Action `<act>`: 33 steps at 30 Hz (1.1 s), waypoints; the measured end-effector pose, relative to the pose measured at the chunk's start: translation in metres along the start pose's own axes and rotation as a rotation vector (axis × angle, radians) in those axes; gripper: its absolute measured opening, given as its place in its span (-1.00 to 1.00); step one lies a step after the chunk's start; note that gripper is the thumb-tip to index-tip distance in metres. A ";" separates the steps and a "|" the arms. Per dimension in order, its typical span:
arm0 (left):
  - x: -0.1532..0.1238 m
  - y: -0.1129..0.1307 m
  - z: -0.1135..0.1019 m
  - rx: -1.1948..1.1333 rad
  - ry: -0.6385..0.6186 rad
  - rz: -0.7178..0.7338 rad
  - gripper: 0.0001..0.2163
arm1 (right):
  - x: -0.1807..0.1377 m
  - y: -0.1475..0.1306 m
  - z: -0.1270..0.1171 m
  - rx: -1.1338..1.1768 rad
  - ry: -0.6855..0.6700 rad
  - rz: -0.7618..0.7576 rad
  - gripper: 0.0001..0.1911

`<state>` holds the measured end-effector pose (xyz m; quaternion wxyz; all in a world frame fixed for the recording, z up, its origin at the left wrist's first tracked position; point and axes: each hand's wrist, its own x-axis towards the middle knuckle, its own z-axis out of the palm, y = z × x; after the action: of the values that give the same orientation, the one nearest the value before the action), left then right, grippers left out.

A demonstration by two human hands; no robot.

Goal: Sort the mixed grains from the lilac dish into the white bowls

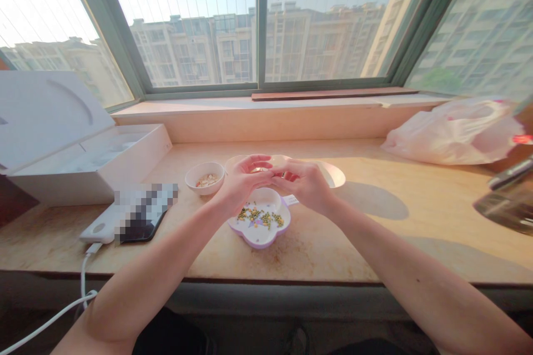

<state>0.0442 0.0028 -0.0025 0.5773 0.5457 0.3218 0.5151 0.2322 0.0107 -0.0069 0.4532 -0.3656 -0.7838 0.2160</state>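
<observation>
My left hand (246, 175) is half turned up, its fingers loosely curved and apart. My right hand (303, 178) meets it from the other side, thumb and fingertips pinched together near the left fingers. Whatever is in the pinch is too small to tell. Just below both hands sits a flower-shaped white plate (261, 237) with a purple rim, scattered with green beans (254, 214) and a few yellow grains. To the left stands a white bowl (191, 180) holding pale flat pieces (208, 179). Behind my hands, a white dish (336, 175) is partly hidden.
An open white box (125, 150) stands at the left, with a white power bank (102, 227) and a dark phone (144, 227) before it. A plastic bag (449, 130) lies far right, near a dark shiny object (508, 202). Windows rise behind the counter (333, 249).
</observation>
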 end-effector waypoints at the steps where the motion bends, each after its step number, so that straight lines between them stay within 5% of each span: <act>1: 0.000 0.000 0.000 -0.002 0.005 -0.009 -0.66 | 0.000 0.002 0.000 -0.017 0.003 -0.018 -0.70; 8: -0.002 0.007 0.000 0.140 0.038 -0.002 -0.76 | -0.001 0.005 -0.003 -0.052 -0.005 -0.079 -0.71; 12: -0.001 0.009 -0.007 0.533 0.020 0.102 -0.84 | 0.001 0.002 -0.009 -0.115 0.022 -0.075 -0.72; 16: -0.005 0.007 -0.012 1.125 -0.310 0.230 -0.81 | 0.003 0.001 -0.014 -0.170 0.049 -0.052 -0.72; 19: -0.011 0.006 -0.011 1.265 -0.607 0.279 -0.75 | 0.004 0.004 -0.017 -0.186 0.071 -0.053 -0.74; 21: -0.015 0.005 -0.008 1.265 -0.675 0.321 -0.75 | 0.005 0.007 -0.019 -0.202 0.078 -0.049 -0.75; 26: -0.024 -0.006 0.001 1.472 -0.619 0.326 -0.90 | 0.011 0.015 -0.026 -0.247 0.061 -0.024 -0.75; 30: -0.029 -0.025 0.005 1.609 -0.471 0.340 -0.78 | 0.016 0.022 -0.039 -0.321 0.058 -0.027 -0.74; 33: -0.028 -0.032 0.008 1.670 -0.492 0.314 -0.74 | 0.020 0.030 -0.051 -0.391 0.052 -0.001 -0.74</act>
<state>0.0517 -0.0223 -0.0368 -0.0342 0.9224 0.3810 0.0530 0.2819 0.0456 0.0094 0.3938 -0.4518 -0.7990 0.0502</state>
